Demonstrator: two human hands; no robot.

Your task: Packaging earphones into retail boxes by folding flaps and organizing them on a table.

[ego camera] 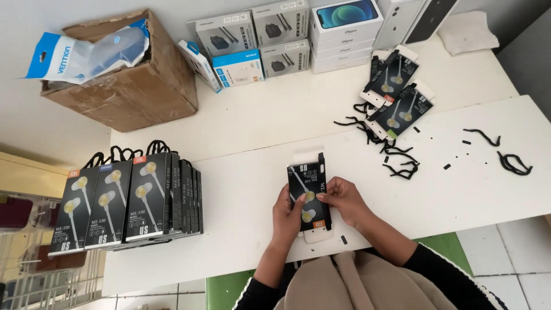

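Both your hands close on one black earphone package [308, 195] lying on the white table [459, 189]: your left hand [287, 215] cups its left edge, your right hand [343, 198] pinches its right edge with thumb and forefinger. Package's long axis runs straight away from you, between the two hands, each equally near. Left of that package stands a row of finished packages [132, 198]; beyond it to the right lie two more [396, 95] among loose black cords [396, 155].
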